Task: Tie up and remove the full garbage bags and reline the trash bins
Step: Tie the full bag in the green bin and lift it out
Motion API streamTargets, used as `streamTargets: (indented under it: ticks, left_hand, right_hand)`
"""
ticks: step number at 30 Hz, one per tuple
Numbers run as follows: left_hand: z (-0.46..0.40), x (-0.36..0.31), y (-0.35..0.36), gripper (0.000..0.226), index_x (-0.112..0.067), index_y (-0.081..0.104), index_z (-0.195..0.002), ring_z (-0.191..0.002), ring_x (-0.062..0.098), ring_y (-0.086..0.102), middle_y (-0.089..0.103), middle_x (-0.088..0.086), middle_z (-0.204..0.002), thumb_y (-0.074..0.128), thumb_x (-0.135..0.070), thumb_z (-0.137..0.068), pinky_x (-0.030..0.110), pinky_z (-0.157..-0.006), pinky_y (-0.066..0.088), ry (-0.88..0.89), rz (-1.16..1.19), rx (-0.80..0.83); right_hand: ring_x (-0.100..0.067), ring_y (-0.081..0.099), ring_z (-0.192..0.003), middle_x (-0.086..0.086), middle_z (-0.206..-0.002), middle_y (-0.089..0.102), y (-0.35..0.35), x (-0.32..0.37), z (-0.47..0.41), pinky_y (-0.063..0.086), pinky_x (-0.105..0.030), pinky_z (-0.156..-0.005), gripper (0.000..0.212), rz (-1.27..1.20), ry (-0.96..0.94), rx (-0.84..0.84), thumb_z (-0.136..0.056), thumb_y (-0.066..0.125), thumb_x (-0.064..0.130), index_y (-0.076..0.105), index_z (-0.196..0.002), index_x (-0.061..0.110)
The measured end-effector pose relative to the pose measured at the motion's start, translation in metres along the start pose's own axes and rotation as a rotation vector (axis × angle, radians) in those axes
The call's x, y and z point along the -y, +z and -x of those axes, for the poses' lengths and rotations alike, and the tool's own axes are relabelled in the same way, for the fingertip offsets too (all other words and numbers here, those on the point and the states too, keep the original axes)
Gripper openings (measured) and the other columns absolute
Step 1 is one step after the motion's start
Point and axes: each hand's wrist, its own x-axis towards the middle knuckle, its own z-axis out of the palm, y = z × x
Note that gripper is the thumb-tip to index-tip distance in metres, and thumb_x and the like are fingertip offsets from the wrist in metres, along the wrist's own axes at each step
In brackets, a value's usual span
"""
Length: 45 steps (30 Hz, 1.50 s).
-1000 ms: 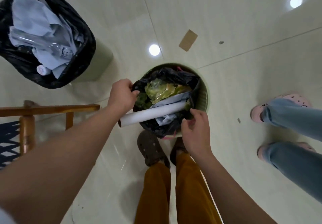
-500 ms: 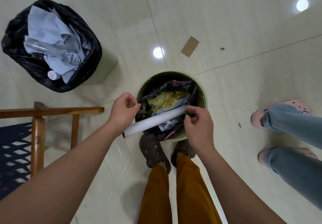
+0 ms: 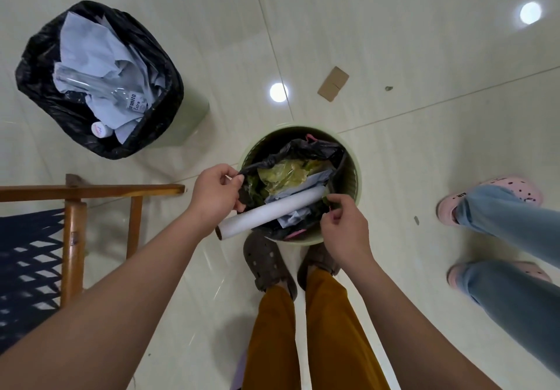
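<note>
Hands on the black garbage bag (image 3: 315, 150) in the round green bin (image 3: 353, 177) at the feet: left hand (image 3: 213, 192) pinches its left rim, right hand (image 3: 345, 226) pinches the near-right rim. White paper tube (image 3: 269, 212) lies across the bag's mouth. Second full bin (image 3: 100, 80) stands upper left.
</note>
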Motion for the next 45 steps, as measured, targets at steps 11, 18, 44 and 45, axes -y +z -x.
streamTargets:
  ticks: [11, 18, 44, 45]
  left_hand:
    - [0.006, 0.004, 0.008, 0.029, -0.009, 0.055, -0.064, -0.052, 0.007, 0.047, 0.055, 0.002, -0.061, 0.069, -0.021, -0.086, 0.019, -0.053, 0.039, 0.124, -0.122, -0.044]
    - [-0.002, 0.0, 0.015, 0.012, -0.017, 0.06, -0.089, -0.056, 0.013, 0.055, 0.054, -0.001, -0.063, 0.055, -0.008, -0.093, 0.029, -0.058, 0.051, 0.149, -0.084, -0.174]
    - [0.005, -0.015, 0.011, 0.025, -0.015, 0.061, -0.063, -0.047, 0.005, 0.051, 0.056, -0.004, -0.055, 0.066, -0.009, -0.087, 0.018, -0.051, 0.045, -0.012, 0.175, -0.107]
    - [0.01, -0.01, 0.011, 0.026, -0.014, 0.06, -0.062, -0.047, 0.008, 0.051, 0.055, -0.004, -0.054, 0.065, -0.006, -0.087, 0.022, -0.053, 0.045, -0.052, 0.238, -0.045]
  right_hand:
    - [-0.007, 0.059, -0.078, 0.004, -0.086, 0.061, -0.006, 0.003, -0.006, 0.054, -0.021, -0.072, 0.023, -0.16, -0.085, -0.187, -0.093, 0.051, 0.005, 0.061, -0.103, 0.024]
    - [-0.01, 0.06, -0.083, 0.003, -0.093, 0.064, -0.006, 0.0, -0.009, 0.057, -0.037, -0.079, 0.022, -0.167, -0.074, -0.263, -0.093, 0.05, 0.005, 0.065, -0.096, 0.021]
    - [-0.002, 0.055, -0.085, 0.008, -0.092, 0.058, -0.001, 0.005, -0.006, 0.045, -0.011, -0.07, 0.033, -0.24, -0.249, -0.36, -0.091, 0.048, -0.005, 0.065, -0.088, 0.023]
    - [-0.002, 0.055, -0.085, 0.007, -0.091, 0.058, -0.002, 0.005, -0.006, 0.043, -0.009, -0.068, 0.032, -0.241, -0.274, -0.376, -0.09, 0.048, -0.006, 0.065, -0.088, 0.022]
